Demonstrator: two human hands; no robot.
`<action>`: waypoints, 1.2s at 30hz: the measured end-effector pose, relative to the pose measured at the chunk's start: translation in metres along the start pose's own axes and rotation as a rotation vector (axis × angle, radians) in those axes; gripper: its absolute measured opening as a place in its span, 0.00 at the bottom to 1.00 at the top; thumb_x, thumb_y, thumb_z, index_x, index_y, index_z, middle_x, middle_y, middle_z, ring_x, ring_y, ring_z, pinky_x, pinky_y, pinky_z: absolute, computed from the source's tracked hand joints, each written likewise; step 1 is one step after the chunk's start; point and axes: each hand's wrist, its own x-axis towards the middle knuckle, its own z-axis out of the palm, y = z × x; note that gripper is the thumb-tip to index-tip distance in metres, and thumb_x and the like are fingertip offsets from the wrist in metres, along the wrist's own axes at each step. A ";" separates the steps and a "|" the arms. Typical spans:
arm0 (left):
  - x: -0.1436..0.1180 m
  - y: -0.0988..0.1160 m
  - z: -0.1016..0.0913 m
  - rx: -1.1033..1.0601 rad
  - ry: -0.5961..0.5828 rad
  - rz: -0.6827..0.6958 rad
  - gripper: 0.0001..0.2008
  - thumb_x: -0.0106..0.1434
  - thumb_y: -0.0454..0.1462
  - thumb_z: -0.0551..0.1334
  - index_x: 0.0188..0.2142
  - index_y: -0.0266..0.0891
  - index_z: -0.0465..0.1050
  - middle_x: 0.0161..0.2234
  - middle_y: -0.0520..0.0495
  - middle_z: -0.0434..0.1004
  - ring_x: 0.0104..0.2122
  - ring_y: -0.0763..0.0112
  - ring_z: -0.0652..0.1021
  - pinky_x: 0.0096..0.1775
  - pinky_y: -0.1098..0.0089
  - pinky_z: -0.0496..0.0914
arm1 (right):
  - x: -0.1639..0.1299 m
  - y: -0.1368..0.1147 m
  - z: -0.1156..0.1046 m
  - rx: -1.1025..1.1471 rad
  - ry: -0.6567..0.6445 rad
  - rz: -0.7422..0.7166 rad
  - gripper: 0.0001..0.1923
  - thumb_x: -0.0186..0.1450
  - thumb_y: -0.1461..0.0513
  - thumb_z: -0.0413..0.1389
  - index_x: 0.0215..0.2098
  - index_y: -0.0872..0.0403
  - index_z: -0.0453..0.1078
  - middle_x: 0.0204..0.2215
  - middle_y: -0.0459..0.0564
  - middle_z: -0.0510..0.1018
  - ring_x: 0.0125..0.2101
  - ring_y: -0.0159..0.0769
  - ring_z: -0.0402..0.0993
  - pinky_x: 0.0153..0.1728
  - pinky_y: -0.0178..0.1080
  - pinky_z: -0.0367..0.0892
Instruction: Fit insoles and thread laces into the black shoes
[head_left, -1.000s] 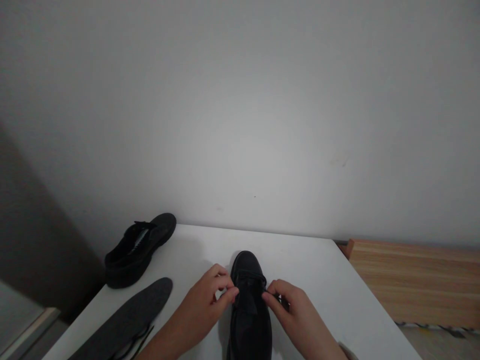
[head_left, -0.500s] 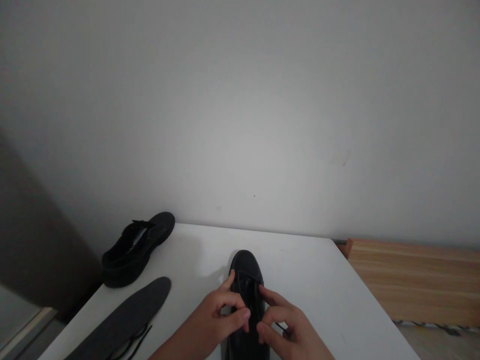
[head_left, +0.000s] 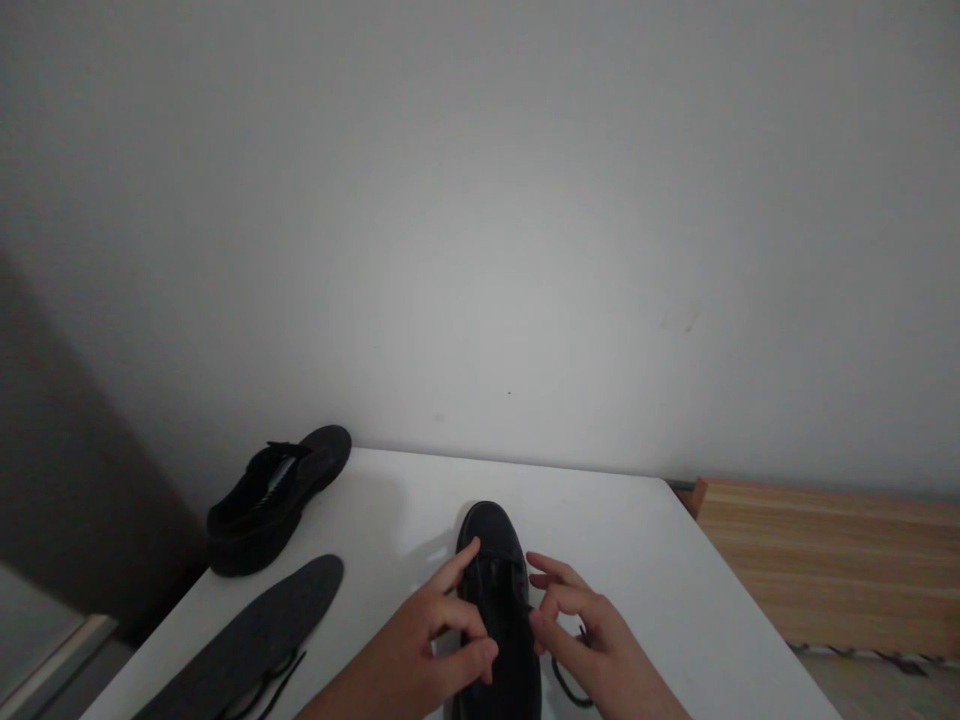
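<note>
Hands meet over a black low-top lace-up shoe [head_left: 496, 600] that stands on the white table top [head_left: 637, 560], toe pointing away from the person. The left hand [head_left: 427, 650] rests against the shoe's left side: its forefinger stretches forward along the upper toward the toe, while the thumb and the other fingers curl in and pinch at the lacing area near the tongue. Whether a lace actually sits between those fingertips cannot be told, since everything there is dark. The right hand [head_left: 592, 645] sits just beside the shoe's right flank, fingers [head_left: 551, 572] partly spread and bent inward, the fingertips touching the shoe's upper edge. A thin black shoelace [head_left: 568, 688] loops on the table under this hand, close to its palm, and runs toward the shoe; the grip on it is not clear.

Left of the left hand, near the forearm, lies a flat dark grey insole [head_left: 247, 640] with its rounded end pointing away, and a second loose black lace [head_left: 270, 680] lies touching its near edge. Farther out beyond the insole, well apart from both hands, a second black shoe [head_left: 274, 495] sits at the table's far left corner, its opening facing up. Right of the right hand, past the table's edge, is a light wooden board surface [head_left: 825, 560]. A plain pale grey wall [head_left: 480, 220] rises behind the table.
</note>
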 end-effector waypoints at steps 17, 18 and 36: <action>0.016 0.003 0.020 0.629 0.067 0.185 0.08 0.61 0.34 0.63 0.37 0.39 0.82 0.63 0.31 0.67 0.66 0.44 0.62 0.64 0.46 0.57 | 0.016 -0.010 0.019 -0.236 0.009 -0.170 0.11 0.67 0.60 0.54 0.26 0.52 0.70 0.50 0.55 0.78 0.54 0.45 0.72 0.58 0.48 0.62; 0.014 0.003 0.018 0.600 0.084 0.196 0.08 0.61 0.34 0.63 0.36 0.40 0.82 0.62 0.32 0.68 0.65 0.45 0.63 0.64 0.47 0.58 | 0.016 -0.010 0.019 -0.247 0.005 -0.179 0.11 0.67 0.60 0.54 0.27 0.52 0.71 0.49 0.55 0.78 0.53 0.45 0.72 0.57 0.48 0.62; -0.005 -0.001 -0.002 -0.180 -0.003 -0.021 0.15 0.61 0.45 0.63 0.22 0.42 0.74 0.35 0.42 0.83 0.69 0.50 0.55 0.66 0.47 0.51 | -0.008 0.017 0.016 -0.354 -0.168 -0.137 0.11 0.66 0.57 0.57 0.35 0.48 0.83 0.63 0.56 0.69 0.57 0.51 0.73 0.55 0.43 0.69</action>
